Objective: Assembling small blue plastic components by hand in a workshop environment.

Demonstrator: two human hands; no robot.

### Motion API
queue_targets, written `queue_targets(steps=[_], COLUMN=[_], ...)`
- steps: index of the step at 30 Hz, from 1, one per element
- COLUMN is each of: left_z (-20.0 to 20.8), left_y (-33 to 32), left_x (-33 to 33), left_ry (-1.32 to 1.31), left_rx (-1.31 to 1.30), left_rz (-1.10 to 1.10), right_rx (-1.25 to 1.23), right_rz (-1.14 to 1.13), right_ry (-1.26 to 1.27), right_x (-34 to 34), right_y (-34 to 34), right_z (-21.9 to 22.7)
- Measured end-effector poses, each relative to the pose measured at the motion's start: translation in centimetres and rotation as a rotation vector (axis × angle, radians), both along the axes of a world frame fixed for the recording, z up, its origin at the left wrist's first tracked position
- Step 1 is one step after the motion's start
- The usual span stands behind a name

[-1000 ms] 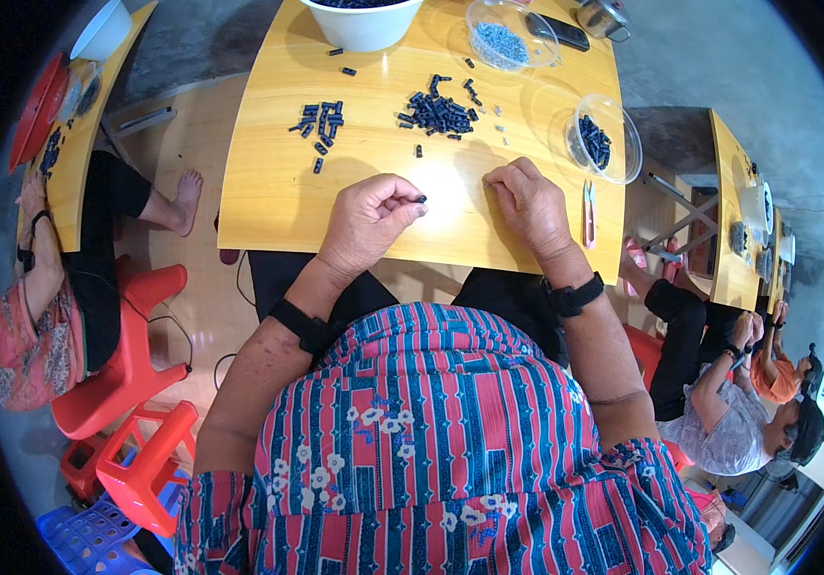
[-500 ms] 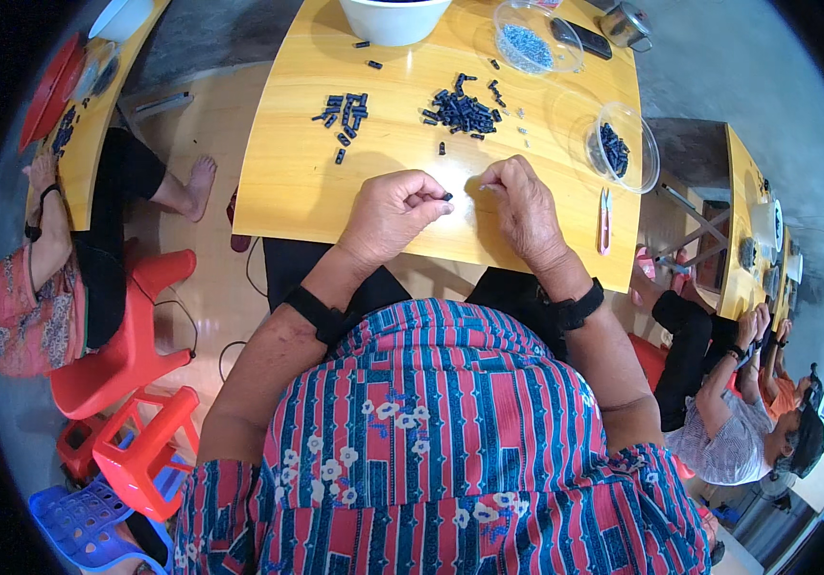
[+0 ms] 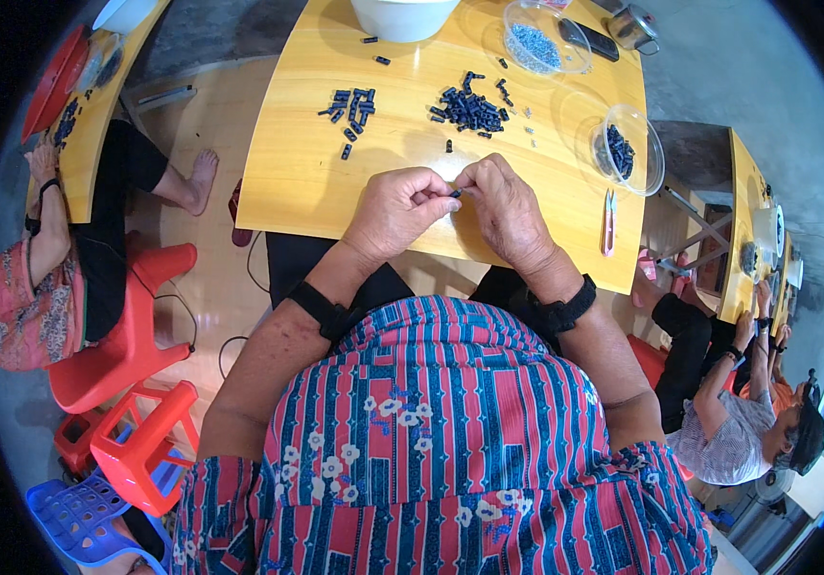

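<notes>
A small black cylindrical part [image 3: 455,194] is pinched between the thumb and fingertips of my left hand [image 3: 395,211], over the table's near side. My right hand [image 3: 506,213] meets it from the other side, its thumb and forefinger closed at the part's end. Whatever sits in those right fingertips is too small to name. Beyond my hands lies a pile of similar black parts [image 3: 471,112], and to its left a smaller loose group [image 3: 351,107]. One single black part [image 3: 449,147] lies just ahead of my fingers.
Right of the pile stands a clear round tub [image 3: 659,163] with black parts inside. Pink-handled snips [image 3: 608,235] lie near the right edge. Farther back are a tub of tiny silvery pieces [image 3: 534,48], a black case [image 3: 592,40], a metal cup [image 3: 633,29] and a white bowl [image 3: 404,24]. People work at side tables.
My right hand has moved left, and its fingertips now meet the black part in my left hand. The left hand has hardly moved.
</notes>
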State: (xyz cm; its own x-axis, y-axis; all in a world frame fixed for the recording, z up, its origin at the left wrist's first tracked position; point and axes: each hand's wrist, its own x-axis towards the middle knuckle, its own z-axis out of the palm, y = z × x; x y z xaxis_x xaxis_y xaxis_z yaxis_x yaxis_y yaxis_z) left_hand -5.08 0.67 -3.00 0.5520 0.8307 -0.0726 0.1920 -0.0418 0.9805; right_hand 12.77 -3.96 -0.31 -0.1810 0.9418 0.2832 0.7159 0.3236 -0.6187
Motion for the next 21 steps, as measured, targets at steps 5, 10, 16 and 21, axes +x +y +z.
queue_targets(steps=[5,10,16,21], left_z=[0.1,-0.2,-0.6,-0.4], left_y=[0.1,0.3,0.2,0.5], left_x=[0.0,0.0,0.0,-0.1], left_ry=[0.048,0.024,-0.040,-0.003], left_rx=[0.006,-0.020,-0.036,-0.110], left_rz=[0.001,0.007,0.032,0.057], right_rx=[0.107,0.132,0.193,0.199], right_rz=[0.107,0.099,0.161,0.213], right_ry=[-0.174,-0.317,-0.270,-0.305], right_x=[0.2,-0.2,-0.2,-0.2], right_y=[0.2,0.0,0.4,0.5], right_z=[0.8,0.9,1.0,1.6])
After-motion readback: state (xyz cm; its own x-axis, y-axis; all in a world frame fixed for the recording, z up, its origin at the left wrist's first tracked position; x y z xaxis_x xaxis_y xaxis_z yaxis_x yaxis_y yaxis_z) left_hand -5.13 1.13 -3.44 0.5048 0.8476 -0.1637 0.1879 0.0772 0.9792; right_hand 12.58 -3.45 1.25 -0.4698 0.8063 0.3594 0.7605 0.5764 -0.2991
